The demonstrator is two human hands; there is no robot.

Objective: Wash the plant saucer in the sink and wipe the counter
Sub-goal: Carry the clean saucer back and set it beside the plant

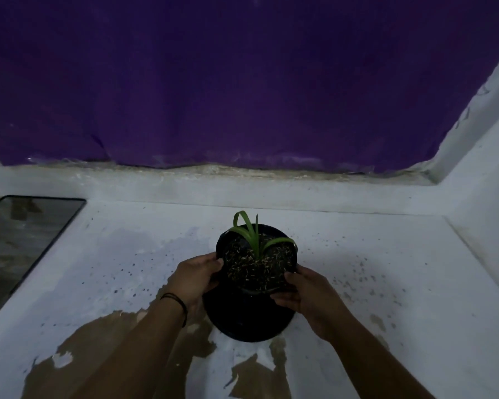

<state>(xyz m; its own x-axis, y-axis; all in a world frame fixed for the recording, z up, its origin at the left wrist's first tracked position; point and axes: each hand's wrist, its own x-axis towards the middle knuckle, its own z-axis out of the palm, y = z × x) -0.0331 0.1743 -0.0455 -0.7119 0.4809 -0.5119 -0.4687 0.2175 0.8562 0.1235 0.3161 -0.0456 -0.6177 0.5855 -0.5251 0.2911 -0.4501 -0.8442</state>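
Note:
A black plant pot (pixel 257 263) with dark soil and a small green plant (pixel 257 240) is held over a black round saucer (pixel 248 323) on the white counter (pixel 386 269). My left hand (pixel 196 277) grips the pot's left rim. My right hand (pixel 303 295) grips its right side. I cannot tell whether the pot touches the saucer or hangs just above it. Dark crumbs of soil are scattered over the counter around the pot.
A dark glass-like panel (pixel 26 240) lies at the counter's left edge. A purple sheet (pixel 242 82) covers the wall behind, above a raised ledge (pixel 242 188). A white wall (pixel 484 168) closes the right side. Paint has peeled off the counter's near part (pixel 98 355).

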